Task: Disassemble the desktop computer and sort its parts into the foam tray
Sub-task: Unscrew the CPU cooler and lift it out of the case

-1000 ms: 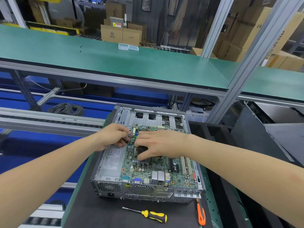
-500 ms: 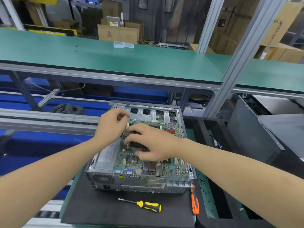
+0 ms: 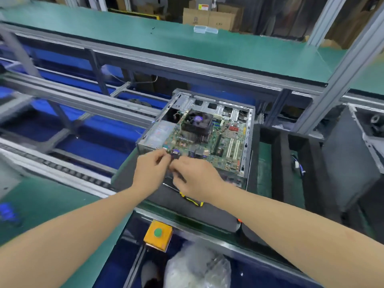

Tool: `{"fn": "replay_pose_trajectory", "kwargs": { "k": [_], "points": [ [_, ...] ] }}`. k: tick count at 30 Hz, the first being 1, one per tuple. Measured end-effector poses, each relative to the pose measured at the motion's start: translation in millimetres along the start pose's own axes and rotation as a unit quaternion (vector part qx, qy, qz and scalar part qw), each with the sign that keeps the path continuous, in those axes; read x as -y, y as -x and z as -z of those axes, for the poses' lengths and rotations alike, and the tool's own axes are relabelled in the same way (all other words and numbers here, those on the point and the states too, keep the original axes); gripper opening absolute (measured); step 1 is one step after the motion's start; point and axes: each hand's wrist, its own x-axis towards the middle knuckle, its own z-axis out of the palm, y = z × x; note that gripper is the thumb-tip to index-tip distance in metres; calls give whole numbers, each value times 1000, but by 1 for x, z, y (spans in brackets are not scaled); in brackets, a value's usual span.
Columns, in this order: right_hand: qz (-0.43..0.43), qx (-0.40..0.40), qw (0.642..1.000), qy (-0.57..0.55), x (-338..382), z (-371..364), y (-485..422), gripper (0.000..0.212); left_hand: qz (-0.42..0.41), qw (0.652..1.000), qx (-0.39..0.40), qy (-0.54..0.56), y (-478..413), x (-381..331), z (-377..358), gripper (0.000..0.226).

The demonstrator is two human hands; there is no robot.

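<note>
The open desktop case (image 3: pixel 248 142) sits on a black mat, with its green motherboard (image 3: pixel 224 146) and a black heatsink fan (image 3: pixel 197 123) exposed. My left hand (image 3: pixel 149 169) and my right hand (image 3: pixel 195 177) meet at the case's near edge by the rear ports. The fingers of both are curled and pinch a small dark part (image 3: pixel 173 163) between them; blur hides what it is. The black foam tray (image 3: pixel 278 163) stands just right of the case.
A yellow-handled screwdriver (image 3: pixel 191 199) lies on the mat, mostly under my right hand. An orange tool tip (image 3: pixel 239 220) shows by my right forearm. A grey side panel (image 3: pixel 353 152) leans at the right. A yellow button box (image 3: pixel 159 233) and plastic bag (image 3: pixel 197 267) sit below.
Both hands came off the middle of the motherboard and drew back to the case's near edge, uncovering the heatsink fan. The view swung left and down.
</note>
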Motion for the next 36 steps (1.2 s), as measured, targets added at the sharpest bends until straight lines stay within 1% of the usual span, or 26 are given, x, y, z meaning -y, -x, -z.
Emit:
{"fn": "replay_pose_trajectory", "kwargs": {
  "k": [2,3,5,7,9,11,13,16,18,21,23,26,28,29,30,32,34,36],
  "points": [
    [-55,100,993,3,5,-17,17,8,37,996,59,-62,22,21,-11,33],
    [-95,144,985,15,4,-27,23,10,42,990,93,-98,28,33,-18,29],
    [-171,198,964,48,-5,-46,35,10,21,980,155,-126,35,53,-31,17],
    [-213,215,950,73,-17,-62,49,13,-27,967,206,-148,36,70,-43,27],
    [-231,208,946,93,-27,-77,62,20,-73,948,233,-203,34,84,-56,32],
    [-228,192,947,119,-30,-90,67,24,-110,934,218,-262,32,93,-67,28],
    [-218,183,949,139,-27,-97,66,23,-156,924,200,-284,30,96,-68,17],
    [-239,145,957,76,-18,-88,59,18,-248,903,206,-283,26,99,-50,9],
    [-225,123,967,4,-12,-71,52,18,-293,892,197,-282,20,97,-26,9],
    [-195,64,972,-115,5,-34,35,24,-322,885,160,-296,7,77,16,25],
    [-186,9,967,-174,14,-8,21,21,-326,889,118,-299,-6,53,44,33],
    [-185,-116,945,-242,19,29,-3,12,-315,905,61,-278,-31,6,66,30],
    [-200,-194,912,-301,15,59,-23,10,-316,911,37,-262,-53,-30,66,17],
    [-208,-226,900,-310,10,73,-33,10,-320,914,29,-247,-65,-48,62,12],
    [-211,-255,895,-299,3,89,-43,10,-327,918,24,-225,-78,-67,54,11],
    [-210,-305,897,-241,-19,117,-59,17,-342,924,35,-164,-105,-99,34,13],
    [-223,-329,903,-163,-43,142,-69,27,-339,930,81,-120,-132,-124,10,18],
    [-257,-321,909,-69,-67,160,-73,31,-329,928,140,-101,-159,-135,-12,21]
  ]
}}
